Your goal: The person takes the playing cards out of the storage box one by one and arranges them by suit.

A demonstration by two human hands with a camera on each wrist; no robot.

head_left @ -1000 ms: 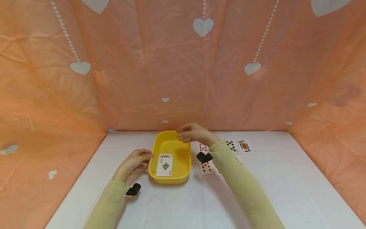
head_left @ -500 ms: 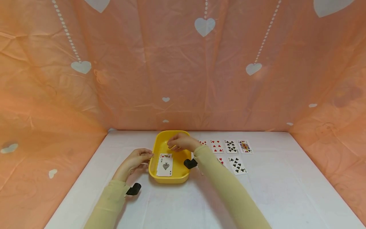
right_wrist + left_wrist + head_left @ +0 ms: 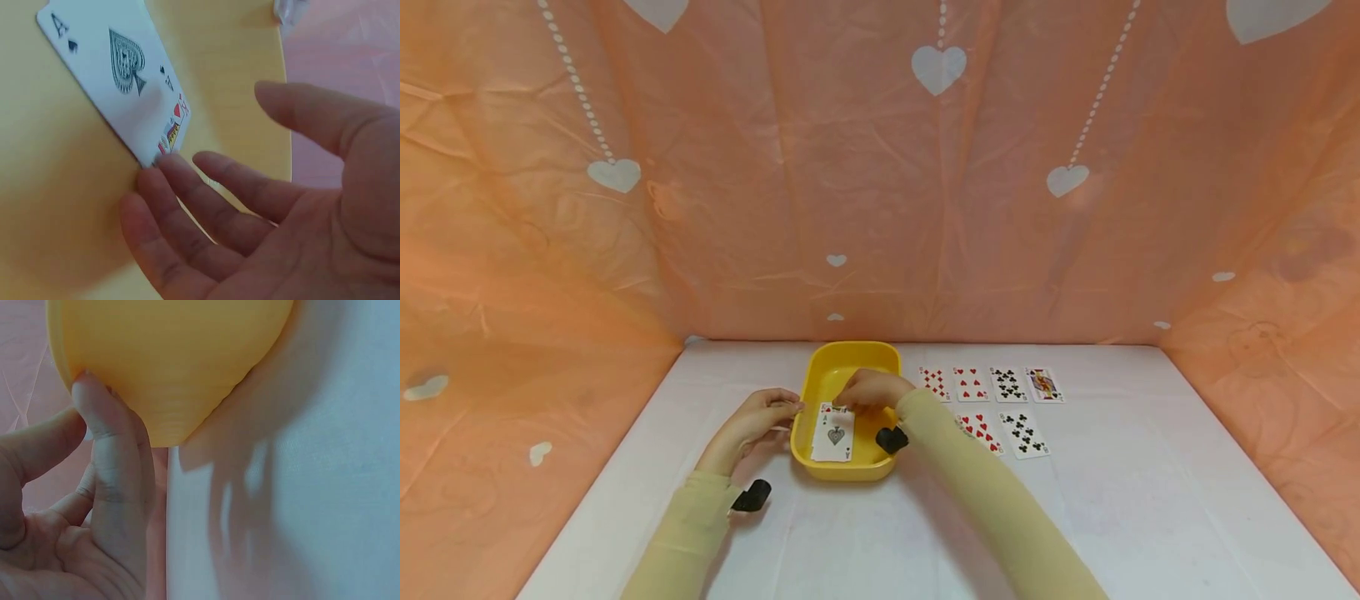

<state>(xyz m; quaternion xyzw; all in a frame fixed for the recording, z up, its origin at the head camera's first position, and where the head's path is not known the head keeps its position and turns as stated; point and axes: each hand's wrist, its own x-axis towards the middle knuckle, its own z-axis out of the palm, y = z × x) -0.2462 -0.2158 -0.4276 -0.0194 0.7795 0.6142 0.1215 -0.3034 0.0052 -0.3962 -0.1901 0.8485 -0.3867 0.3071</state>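
Observation:
A yellow plastic tray [image 3: 850,473] holds a small pile of playing cards, with an ace of spades [image 3: 831,442] on top and part of a king of hearts [image 3: 172,128] showing beneath its far end. My left hand [image 3: 760,421] pinches the tray's left rim lightly between thumb and finger. Inside the tray, my right hand [image 3: 871,388] reaches down with its fingers [image 3: 206,197] fairly straight, the tips right at the pile's far edge. Its thumb [image 3: 300,109] stands well apart from them. In the head view, the right hand hides part of the tray floor.
Right of the tray, face-up cards lie in two rows on the white table [image 3: 1150,500], among them a hearts card [image 3: 972,383], a jack [image 3: 1045,385] and a clubs card [image 3: 1024,435]. The right sleeve [image 3: 985,475] overlaps the lower row. A heart-patterned curtain [image 3: 850,192] stands behind.
My right hand has come from over the tray's far right rim, down and left into it, to the end of the card pile. My left hand has kept its place at the rim.

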